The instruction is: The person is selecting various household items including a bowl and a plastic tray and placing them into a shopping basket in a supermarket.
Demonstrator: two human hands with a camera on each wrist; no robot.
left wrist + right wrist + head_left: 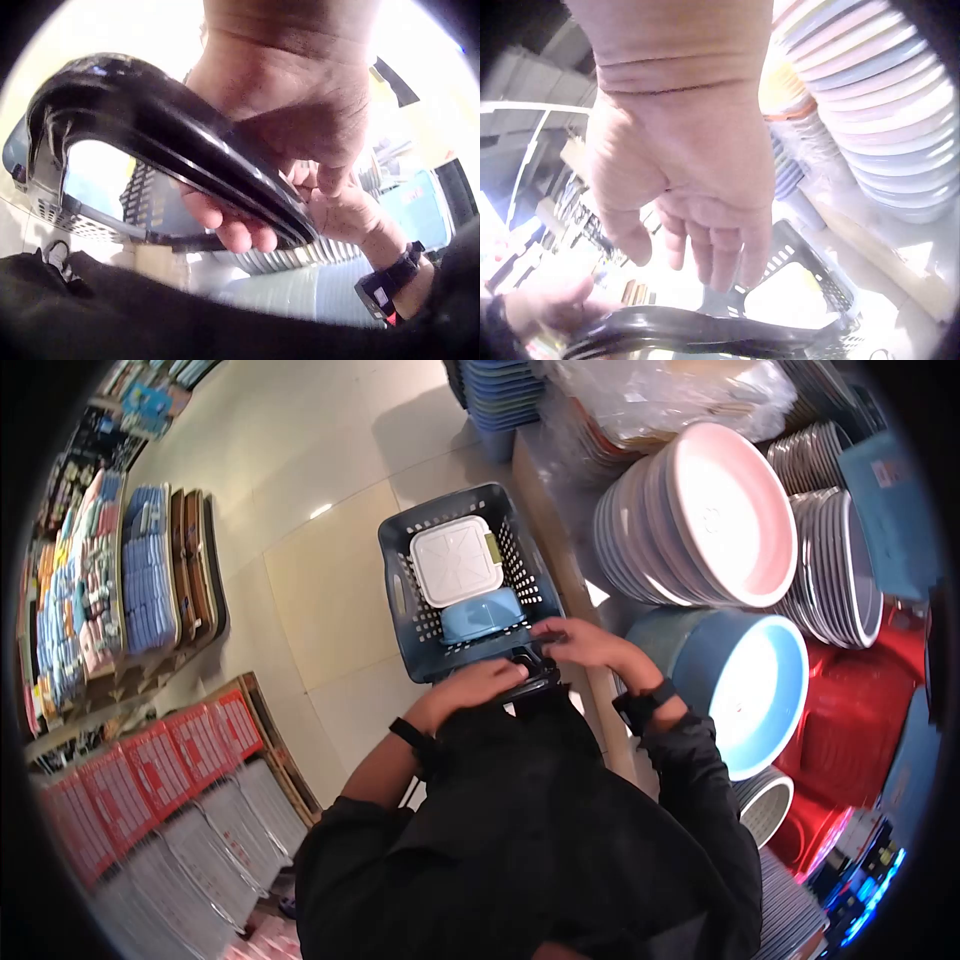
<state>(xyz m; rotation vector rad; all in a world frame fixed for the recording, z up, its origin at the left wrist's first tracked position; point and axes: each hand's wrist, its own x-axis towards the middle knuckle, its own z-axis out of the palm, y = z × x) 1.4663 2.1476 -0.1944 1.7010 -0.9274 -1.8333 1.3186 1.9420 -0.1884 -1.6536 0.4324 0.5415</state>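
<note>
Our left hand (292, 112) grips a glossy, ridged handle (172, 124).
Our right hand (686, 165) is open near the perforated basket (408, 632) and its square, white-lidded container (453, 560).

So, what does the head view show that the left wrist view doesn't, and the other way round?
Only the head view: the white lid in the basket, and the red packages on the left.

Only the left wrist view: a shoe at the lower left, and the left hand's fingertips showing beneath the black handle.

Both: the left hand, the right hand, the black handle and the basket.
</note>
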